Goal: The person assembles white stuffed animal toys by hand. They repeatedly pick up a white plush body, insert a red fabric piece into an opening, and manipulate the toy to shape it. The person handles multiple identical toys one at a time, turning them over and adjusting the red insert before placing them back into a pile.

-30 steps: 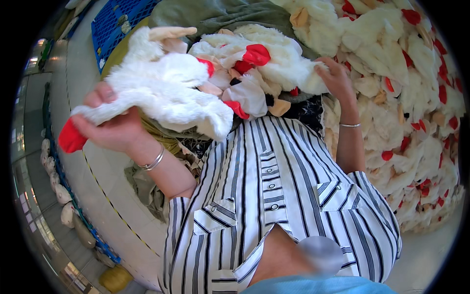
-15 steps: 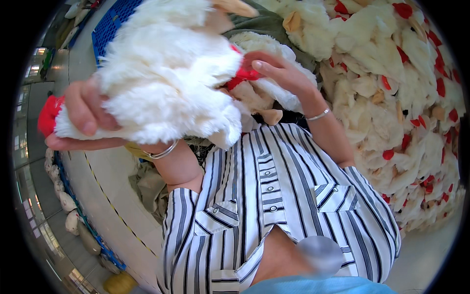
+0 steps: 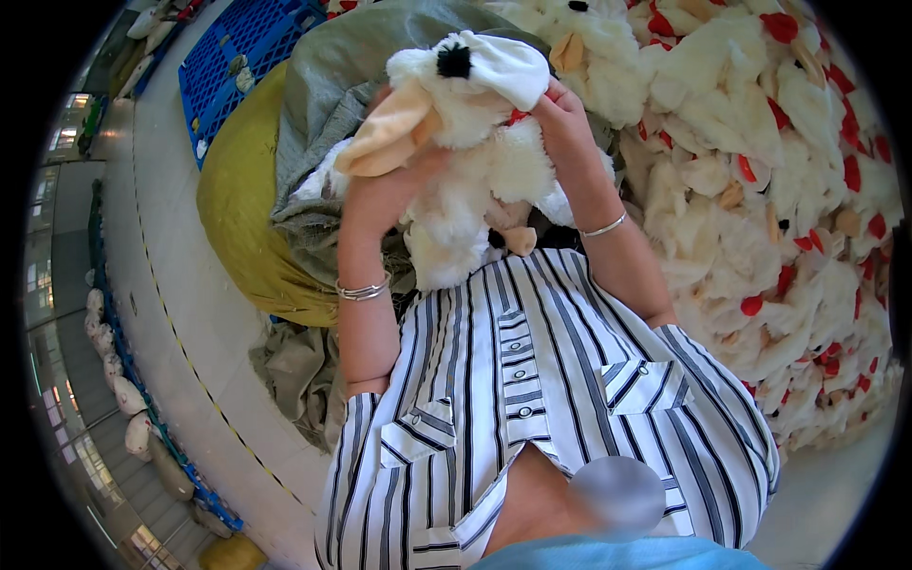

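Between my two hands is a limp white plush toy (image 3: 522, 161) with a black patch, a beige inner ear and a bit of red at its neck. My left hand (image 3: 394, 195) is closed on its side under the beige ear; the ear and fur hide some of those fingers. At the other side of the toy's head, my right hand (image 3: 567, 123) pinches the white fabric beside the red bit. More white fur and a small beige piece lie below, against my striped shirt; where the toy ends there I cannot tell.
A grey-green cloth sack (image 3: 328, 104) and a yellow sack (image 3: 237, 204) stand beyond my left arm, with a blue plastic pallet (image 3: 204, 85) behind. A large heap of white plush skins with red parts (image 3: 750, 218) rises at the right. Crumpled cloth (image 3: 299, 380) lies on the floor.
My left hand has come from the far left to the middle, bringing the plush toy along. The black patch and beige ear now face up. My right hand has closed on the toy's head.
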Demonstrator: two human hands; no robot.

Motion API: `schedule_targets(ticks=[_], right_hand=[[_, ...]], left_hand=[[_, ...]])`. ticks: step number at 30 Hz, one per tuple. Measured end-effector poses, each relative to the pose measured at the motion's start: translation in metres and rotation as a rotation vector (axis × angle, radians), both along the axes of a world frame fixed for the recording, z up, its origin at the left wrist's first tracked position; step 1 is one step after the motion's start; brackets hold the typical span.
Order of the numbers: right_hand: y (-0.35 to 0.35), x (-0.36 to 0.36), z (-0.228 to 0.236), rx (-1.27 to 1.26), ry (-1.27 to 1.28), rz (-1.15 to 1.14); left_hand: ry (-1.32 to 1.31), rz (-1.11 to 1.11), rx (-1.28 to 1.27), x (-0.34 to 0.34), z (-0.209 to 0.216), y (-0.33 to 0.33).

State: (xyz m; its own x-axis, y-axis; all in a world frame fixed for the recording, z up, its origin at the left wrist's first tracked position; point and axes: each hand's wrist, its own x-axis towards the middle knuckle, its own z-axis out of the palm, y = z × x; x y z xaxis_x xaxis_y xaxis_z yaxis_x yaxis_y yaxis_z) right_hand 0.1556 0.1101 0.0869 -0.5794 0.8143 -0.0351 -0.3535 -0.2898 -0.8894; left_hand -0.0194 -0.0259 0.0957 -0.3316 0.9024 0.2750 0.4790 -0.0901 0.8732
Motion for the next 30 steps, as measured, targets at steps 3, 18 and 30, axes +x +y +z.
schedule_targets(ticks=[3,18,30], right_hand=[[-0.008,-0.004,0.003,0.119,-0.036,-0.001],[-0.002,0.006,0.004,0.317,-0.205,0.443],[-0.019,0.002,0.007,0.269,0.221,0.42]], left_hand=[[-0.277,-0.204,-0.024,0.017,-0.007,-0.003],[-1.357,-0.065,0.356,0.004,0.008,-0.021],[-1.211,0.031,0.618,0.014,0.031,-0.011]])
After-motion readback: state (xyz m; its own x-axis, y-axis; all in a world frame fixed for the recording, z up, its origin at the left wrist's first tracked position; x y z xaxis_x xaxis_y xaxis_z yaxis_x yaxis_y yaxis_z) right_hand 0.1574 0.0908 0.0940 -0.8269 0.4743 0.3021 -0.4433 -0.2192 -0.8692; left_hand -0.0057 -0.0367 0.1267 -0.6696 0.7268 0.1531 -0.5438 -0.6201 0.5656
